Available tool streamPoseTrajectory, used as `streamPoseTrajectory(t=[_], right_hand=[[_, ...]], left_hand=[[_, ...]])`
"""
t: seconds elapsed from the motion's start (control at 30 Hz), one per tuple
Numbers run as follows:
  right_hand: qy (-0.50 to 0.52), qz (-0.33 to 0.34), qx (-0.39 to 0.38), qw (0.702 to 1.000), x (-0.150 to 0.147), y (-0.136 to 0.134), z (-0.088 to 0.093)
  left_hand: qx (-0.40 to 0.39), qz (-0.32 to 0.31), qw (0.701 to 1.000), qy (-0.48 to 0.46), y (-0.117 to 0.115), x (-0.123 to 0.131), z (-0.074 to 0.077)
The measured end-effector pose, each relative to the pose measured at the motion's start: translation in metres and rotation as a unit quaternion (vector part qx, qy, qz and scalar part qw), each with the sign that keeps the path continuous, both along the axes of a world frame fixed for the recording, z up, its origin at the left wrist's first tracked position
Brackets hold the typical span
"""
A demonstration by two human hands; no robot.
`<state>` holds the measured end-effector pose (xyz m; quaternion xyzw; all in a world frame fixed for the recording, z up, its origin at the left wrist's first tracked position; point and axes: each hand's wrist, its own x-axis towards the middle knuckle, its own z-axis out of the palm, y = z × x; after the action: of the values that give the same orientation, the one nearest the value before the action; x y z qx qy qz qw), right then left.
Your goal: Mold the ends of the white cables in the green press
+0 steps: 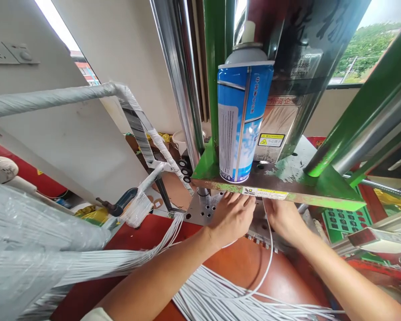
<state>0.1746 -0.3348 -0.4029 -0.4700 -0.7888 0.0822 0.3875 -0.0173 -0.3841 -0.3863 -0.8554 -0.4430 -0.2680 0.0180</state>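
Both hands reach in under the front edge of the green machine plate [321,196]. My left hand [234,214] is over the steel base [200,209], its fingers bent and their tips partly hidden by the plate. To its right, my right hand [280,216] has its fingers hidden under the plate. One white cable [271,249] hangs in a curve from beside my right hand. Below my forearms, a bundle of white cables [207,290] lies across the red-brown table [254,258]. What either hand holds cannot be made out.
A blue spray can [240,120] stands on the green plate, between steel and green columns. Wrapped cables [36,240] hang at the left beside a plastic-wrapped frame [53,98] with a clamp [120,203]. A green button panel [347,220] is at the right.
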Motion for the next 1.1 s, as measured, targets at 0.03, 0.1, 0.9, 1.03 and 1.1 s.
streamPoseTrajectory(t=[0.03, 0.1, 0.9, 1.03, 1.1], right_hand=[[-0.041, 0.009, 0.011, 0.999, -0.003, -0.013, -0.005], [-0.135, 0.004, 0.046, 0.99, -0.009, -0.035, -0.015], [-0.247, -0.096, 0.091, 0.96, -0.025, -0.037, -0.008], [-0.185, -0.054, 0.128, 0.973, 0.032, -0.102, -0.018], [-0.161, -0.033, 0.114, 0.98, 0.066, -0.152, -0.045]], left_hand=[[0.012, 0.015, 1.0, 0.025, 0.0, 0.001, -0.002], [0.032, 0.035, 0.997, 0.063, 0.0, 0.003, -0.005], [0.069, 0.082, 0.994, 0.031, 0.017, 0.012, -0.025], [0.014, 0.027, 0.999, 0.008, -0.044, -0.035, -0.009], [-0.016, -0.004, 1.0, 0.022, -0.1, -0.075, -0.021]])
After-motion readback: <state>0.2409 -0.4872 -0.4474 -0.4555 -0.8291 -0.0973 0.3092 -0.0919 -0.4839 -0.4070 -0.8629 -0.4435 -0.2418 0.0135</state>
